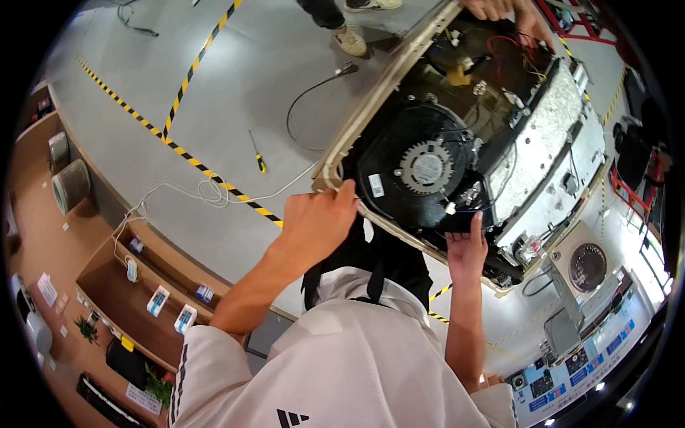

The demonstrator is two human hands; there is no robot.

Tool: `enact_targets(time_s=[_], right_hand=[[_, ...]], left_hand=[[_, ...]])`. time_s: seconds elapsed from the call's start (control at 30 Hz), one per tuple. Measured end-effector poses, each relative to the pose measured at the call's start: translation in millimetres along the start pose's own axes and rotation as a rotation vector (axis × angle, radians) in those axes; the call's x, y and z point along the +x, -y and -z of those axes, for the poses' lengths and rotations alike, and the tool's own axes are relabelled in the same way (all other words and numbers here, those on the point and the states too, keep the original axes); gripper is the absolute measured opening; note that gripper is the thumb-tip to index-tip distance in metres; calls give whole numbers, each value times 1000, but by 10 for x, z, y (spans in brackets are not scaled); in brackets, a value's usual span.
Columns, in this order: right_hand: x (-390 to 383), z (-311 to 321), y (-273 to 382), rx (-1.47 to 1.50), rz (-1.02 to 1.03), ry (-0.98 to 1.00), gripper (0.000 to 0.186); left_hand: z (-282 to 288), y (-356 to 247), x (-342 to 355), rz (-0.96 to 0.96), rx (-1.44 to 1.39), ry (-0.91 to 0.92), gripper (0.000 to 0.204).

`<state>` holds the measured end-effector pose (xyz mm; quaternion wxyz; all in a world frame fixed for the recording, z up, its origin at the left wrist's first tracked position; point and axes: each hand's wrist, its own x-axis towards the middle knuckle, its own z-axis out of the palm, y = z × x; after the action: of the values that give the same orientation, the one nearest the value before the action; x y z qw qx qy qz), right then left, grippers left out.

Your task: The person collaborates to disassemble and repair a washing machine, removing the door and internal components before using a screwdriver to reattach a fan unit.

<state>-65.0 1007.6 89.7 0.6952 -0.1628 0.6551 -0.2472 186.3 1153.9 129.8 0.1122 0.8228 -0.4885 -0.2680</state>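
Observation:
An opened appliance unit with a beige casing (385, 78), a black round fan housing (389, 150), loose wires and a silver metal panel (531, 171) is held up at the upper right. My left hand (317, 221) grips the casing's lower-left corner, fingers curled over the rim. My right hand (465, 250) holds the lower edge beside the black housing, thumb upward and fingers curled against it. Another person's hands (524, 25) are on the far end of the unit.
Another person's shoe (349, 39) is on the grey floor near striped tape. A screwdriver (258, 153), cables (214, 189) and black tubing lie there. A brown counter (43, 235) with boxes and plants lines the left; another white unit (578, 250) and a display board (571, 374) stand at right.

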Motion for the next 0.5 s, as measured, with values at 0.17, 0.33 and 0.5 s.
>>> enact_targets(time_s=[0.17,0.33,0.5], right_hand=[[-33,12,40,14,-20,-3,30],[-54,60,8,47,-1,40,30],[-58,56,-1,79,12,0,28]], left_hand=[[6,-17,136,-65,172,126,22],[65,-67,265,-96,266,208,26],[352,-89,537,-196,140,151,11]])
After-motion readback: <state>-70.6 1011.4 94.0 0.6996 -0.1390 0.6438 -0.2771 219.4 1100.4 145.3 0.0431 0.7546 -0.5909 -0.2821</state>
